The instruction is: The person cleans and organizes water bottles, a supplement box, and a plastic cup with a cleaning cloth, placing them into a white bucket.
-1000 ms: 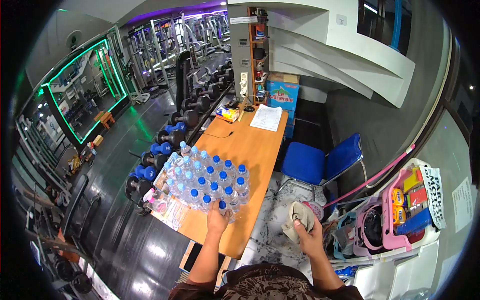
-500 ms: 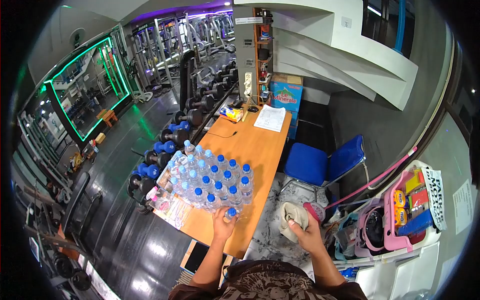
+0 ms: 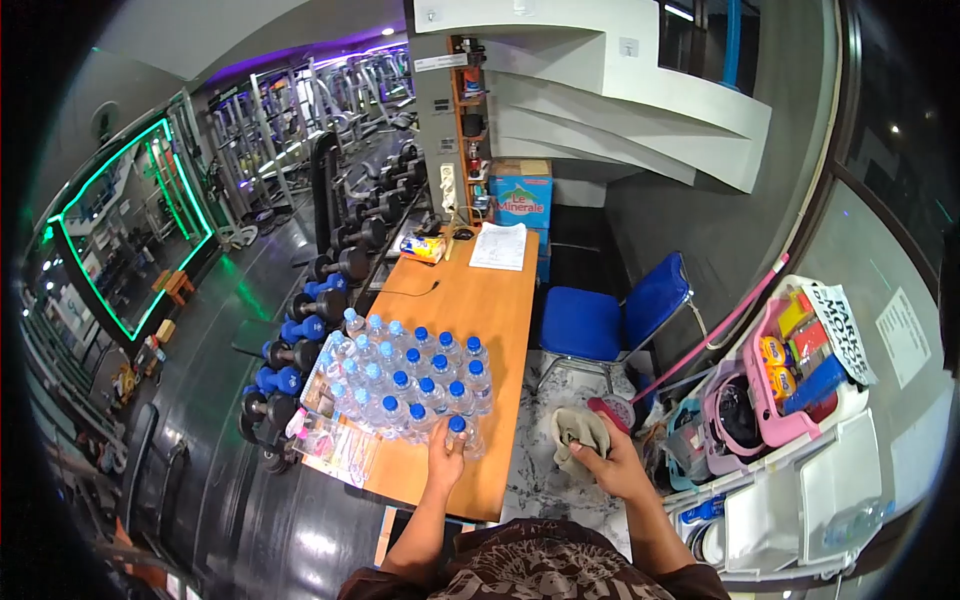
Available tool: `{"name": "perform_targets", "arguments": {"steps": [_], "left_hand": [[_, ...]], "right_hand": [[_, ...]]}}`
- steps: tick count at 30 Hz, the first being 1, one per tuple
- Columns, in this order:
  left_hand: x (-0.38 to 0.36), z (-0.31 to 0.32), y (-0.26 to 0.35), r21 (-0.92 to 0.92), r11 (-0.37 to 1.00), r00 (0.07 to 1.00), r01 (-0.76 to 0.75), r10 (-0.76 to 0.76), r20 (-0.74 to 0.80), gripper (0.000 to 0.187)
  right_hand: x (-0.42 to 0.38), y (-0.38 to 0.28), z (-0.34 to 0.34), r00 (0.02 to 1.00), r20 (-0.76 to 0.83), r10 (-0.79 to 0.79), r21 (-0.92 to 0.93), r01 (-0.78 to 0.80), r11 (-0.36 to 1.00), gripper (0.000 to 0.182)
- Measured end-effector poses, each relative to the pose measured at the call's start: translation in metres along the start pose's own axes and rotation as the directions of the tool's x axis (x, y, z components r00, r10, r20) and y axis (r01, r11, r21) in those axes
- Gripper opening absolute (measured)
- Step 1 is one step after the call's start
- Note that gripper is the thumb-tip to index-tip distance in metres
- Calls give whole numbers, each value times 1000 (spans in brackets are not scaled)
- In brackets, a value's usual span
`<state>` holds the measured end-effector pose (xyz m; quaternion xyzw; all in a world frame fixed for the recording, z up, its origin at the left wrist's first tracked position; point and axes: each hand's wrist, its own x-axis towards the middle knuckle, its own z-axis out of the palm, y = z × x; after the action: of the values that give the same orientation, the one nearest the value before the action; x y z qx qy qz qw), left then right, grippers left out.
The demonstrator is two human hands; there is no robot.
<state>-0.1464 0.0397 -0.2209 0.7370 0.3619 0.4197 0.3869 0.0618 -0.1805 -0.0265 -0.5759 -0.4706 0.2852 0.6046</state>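
Several clear plastic water bottles (image 3: 400,385) with light-blue and dark-blue caps stand packed together on the wooden desk. My left hand (image 3: 444,462) is closed around the near-corner bottle (image 3: 470,440), its dark-blue cap showing above my fingers. That bottle stands upright beside the group. Over the floor right of the desk, my right hand (image 3: 620,468) grips a crumpled beige cloth (image 3: 575,432), thumb on top. Left of the bottles, a pink-topped spray bottle (image 3: 312,430) lies near printed papers (image 3: 345,455) at the desk's edge.
A yellow tissue pack (image 3: 422,248) and a sheaf of papers (image 3: 498,247) lie at the desk's far end. Right of the desk stand a blue folding chair (image 3: 580,322) and a pink basket (image 3: 760,400) of goods. Dumbbells (image 3: 290,355) line the left side.
The camera view has turned to the right, shifting the scene leftward. My left hand stays at the corner bottle, which now sits closer against the group. The cloth remains in my right hand.
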Motion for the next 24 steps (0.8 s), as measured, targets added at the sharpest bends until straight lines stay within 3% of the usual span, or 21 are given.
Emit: {"name": "perform_targets", "arguments": {"steps": [2, 5, 9, 12, 13, 16, 20, 24], "left_hand": [[4, -5, 14, -106, 994, 999, -40, 42, 22, 39], [13, -28, 74, -320, 947, 991, -34, 74, 114, 36], [25, -66, 155, -604, 791, 953, -101, 251, 170, 37], [28, -79, 191, -805, 590, 933, 65, 250, 259, 42], [27, -82, 202, -817, 573, 919, 69, 282, 276, 43], [15, -78, 228, -817, 539, 868, 208, 283, 408, 40], [-15, -47, 193, -758, 590, 880, 277, 161, 447, 37], [-43, -49, 200, -739, 669, 858, 79, 331, 392, 60]], "right_hand": [[-4, 0, 9, 999, -39, -29, -6, 28, 1000, 32], [-10, 29, 16, 990, -89, 106, 144, -92, 985, 35], [-13, 57, 36, 912, -288, 291, 394, -164, 905, 40], [-25, 64, 54, 847, -281, 452, 641, -186, 745, 34], [-30, 35, 63, 801, -221, 556, 788, -189, 585, 33], [-49, 27, 86, 855, -221, 469, 809, -108, 578, 34], [-75, 40, 128, 841, -289, 458, 764, -85, 639, 33], [-90, 34, 139, 824, -316, 471, 784, -53, 618, 32]]}}
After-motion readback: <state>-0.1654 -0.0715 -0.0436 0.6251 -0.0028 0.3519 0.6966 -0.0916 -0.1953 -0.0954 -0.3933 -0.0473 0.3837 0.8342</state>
